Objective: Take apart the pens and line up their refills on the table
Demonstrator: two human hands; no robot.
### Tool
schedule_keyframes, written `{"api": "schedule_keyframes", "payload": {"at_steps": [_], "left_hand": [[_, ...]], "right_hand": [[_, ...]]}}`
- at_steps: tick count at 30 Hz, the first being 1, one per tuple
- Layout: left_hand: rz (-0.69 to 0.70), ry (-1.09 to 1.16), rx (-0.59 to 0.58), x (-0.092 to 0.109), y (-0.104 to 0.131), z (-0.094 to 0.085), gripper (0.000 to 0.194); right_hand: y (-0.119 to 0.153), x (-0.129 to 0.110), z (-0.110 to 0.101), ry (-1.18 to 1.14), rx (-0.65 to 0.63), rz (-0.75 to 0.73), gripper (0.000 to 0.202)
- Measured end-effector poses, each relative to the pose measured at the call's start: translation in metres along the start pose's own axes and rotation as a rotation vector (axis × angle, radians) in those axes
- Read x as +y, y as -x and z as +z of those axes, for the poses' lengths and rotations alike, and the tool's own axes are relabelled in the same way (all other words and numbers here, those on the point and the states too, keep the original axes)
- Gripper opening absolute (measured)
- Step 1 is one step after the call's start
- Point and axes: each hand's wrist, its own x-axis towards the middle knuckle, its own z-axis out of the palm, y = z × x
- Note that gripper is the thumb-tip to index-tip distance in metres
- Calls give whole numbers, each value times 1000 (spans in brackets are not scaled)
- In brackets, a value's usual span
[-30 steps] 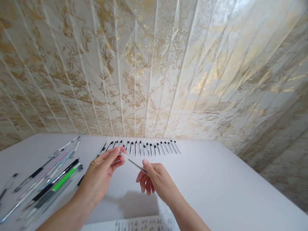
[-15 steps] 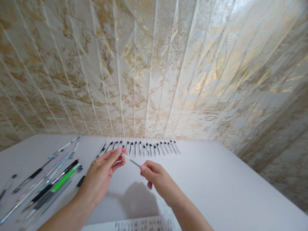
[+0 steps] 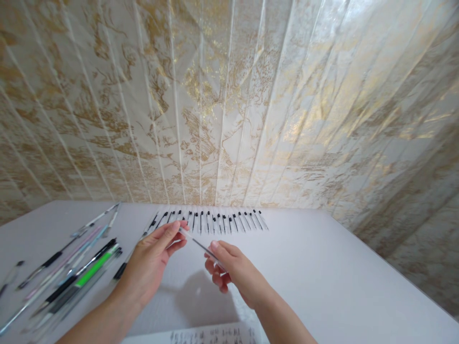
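Note:
My left hand (image 3: 158, 253) pinches the upper left end of a thin pen refill (image 3: 196, 242) between thumb and fingertips. The refill is a slim clear tube with a dark core, slanting down to the right. Around its lower end curl the fingers of my right hand (image 3: 236, 272), with the thumb lying along the top; part of that end is hidden. Beyond both hands, a row of slim clear refills (image 3: 215, 222) with black ends lies side by side along the far edge of the table.
On the left of the white table (image 3: 322, 267) lies a loose group of several pens (image 3: 64, 286), with a bright green marker (image 3: 95, 269) among them. A sheet with handwriting (image 3: 215, 334) is at the near edge. A gold-patterned curtain (image 3: 215, 119) hangs behind the table.
My right hand has turned and its fingers have loosened from a tight pinch, so more of the refill's lower end shows. The left hand stays almost still.

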Motion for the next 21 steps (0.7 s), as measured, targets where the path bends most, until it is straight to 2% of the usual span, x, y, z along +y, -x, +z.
{"api": "schedule_keyframes", "payload": {"at_steps": [2,6,9,11,16,21], "left_hand": [[-1,3,-1,0,0,-1,29],[0,6,-1,-1,0,-1,28],[-7,2,3,-1,-1,0,28],[-15,4,3,-1,-2,0,28],[-11,19,11,1,-1,1,26],[-20,20,2,2,1,1,26]], "right_hand": [[1,0,1,25,-33,16,45],[2,2,2,28,66,-36,36],[1,4,2,60,-6,-26,39],[0,5,2,91,-44,-33,48],[0,3,2,16,50,-47,40],[3,1,3,3,-63,29,47]]}}
